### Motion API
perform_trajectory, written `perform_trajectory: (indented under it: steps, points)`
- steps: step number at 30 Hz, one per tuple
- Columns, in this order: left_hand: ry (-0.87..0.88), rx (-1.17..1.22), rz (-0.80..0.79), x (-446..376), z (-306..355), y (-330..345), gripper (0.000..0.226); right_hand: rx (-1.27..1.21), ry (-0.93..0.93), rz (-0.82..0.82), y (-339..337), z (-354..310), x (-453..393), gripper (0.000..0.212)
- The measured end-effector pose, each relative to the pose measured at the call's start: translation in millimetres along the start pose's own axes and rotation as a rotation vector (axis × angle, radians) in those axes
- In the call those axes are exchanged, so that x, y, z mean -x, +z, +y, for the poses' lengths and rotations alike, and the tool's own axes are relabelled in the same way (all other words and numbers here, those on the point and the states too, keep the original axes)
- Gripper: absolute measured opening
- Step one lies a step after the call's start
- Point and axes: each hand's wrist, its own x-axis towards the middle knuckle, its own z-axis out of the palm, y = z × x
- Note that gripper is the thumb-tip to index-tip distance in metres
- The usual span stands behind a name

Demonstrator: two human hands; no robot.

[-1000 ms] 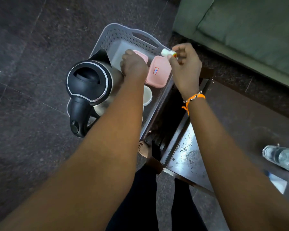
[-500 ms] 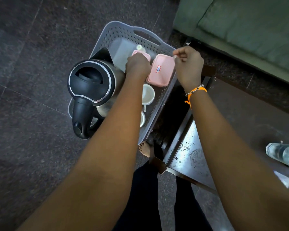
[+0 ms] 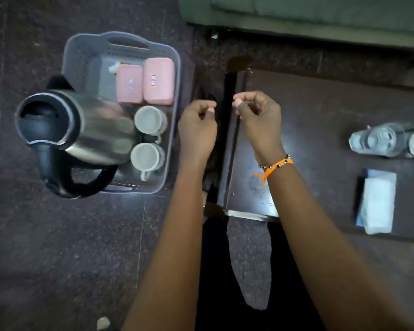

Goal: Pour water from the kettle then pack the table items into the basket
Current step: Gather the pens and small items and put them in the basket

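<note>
Having left the basket (image 3: pixel 175 75), both hands, left hand (image 3: pixel 197 126) and right hand (image 3: pixel 258 118), now hover empty, fingers curled, right of it, over the dark table (image 3: pixel 320 111) edge and stone floor (image 3: pixel 58 247).
</note>
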Motion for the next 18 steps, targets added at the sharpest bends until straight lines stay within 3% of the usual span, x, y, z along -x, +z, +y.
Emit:
perform_trajectory:
  steps: [13, 18]
  points:
    - [-0.059, -0.204, -0.406, 157.4, 9.8, 234.8, 0.020, -0.053, 0.245, 0.211, -270.5, 105.3, 55.4, 0.013]
    - [-0.005, -0.328, -0.600, 197.1, 18.9, 338.6, 0.020, 0.001, 0.326, 0.368, -384.4, 162.0, 47.8, 0.017]
